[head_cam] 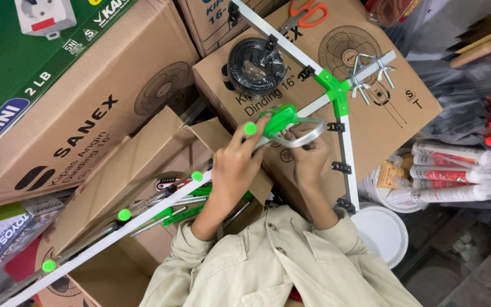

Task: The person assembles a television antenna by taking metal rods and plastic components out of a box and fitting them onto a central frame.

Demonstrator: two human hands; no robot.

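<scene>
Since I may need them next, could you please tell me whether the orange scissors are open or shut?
Shut, as far as shows: the scissors' two orange handle loops lie close together on the box; the blade tips are hard to make out.

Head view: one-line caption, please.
Left hand and right hand hold a green antenna bracket over cardboard boxes.

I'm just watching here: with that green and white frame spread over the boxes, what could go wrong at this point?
The long white rail juts out past the cardboard boxes with little under it, so it might tip or swing. The left hand and right hand crowd around the grey metal loop at the green clamp; fingers could get pinched. The orange scissors and loose metal hooks lie near the frame and could be knocked off.
</scene>
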